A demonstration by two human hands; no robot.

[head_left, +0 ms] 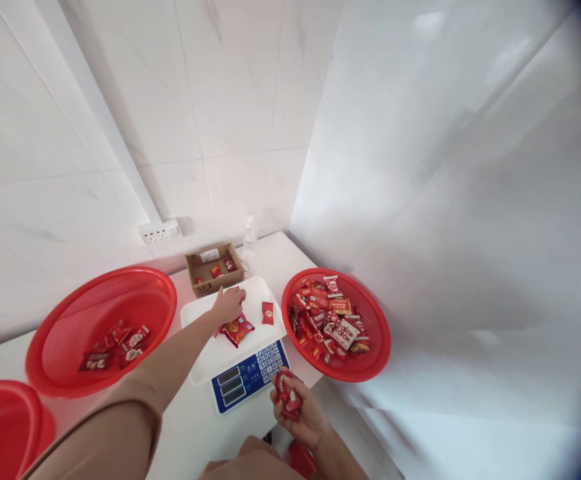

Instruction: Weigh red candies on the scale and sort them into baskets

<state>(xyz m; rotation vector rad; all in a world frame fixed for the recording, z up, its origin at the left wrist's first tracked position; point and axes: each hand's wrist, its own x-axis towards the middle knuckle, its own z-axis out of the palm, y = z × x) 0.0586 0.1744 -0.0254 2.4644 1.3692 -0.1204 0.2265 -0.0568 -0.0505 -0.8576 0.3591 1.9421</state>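
Note:
My left hand (229, 305) reaches over the white tray of a blue-faced scale (247, 376), fingers curled down by a small heap of red snack packets (236, 329). Whether it grips one is hidden. A single red packet (267, 313) lies on the tray (205, 360) to the right of the heap. My right hand (296, 412) is near the scale's front corner, palm up, closed round a bunch of red packets (287, 395).
A red basket (363, 373) full of red packets sits right of the scale. A larger red basket (65, 320) with a few packets is on the left, another red basket (0, 420) at the lower left. Behind the scale: a cardboard box (215, 267), a clear bottle (249, 235), a wall socket (159, 231).

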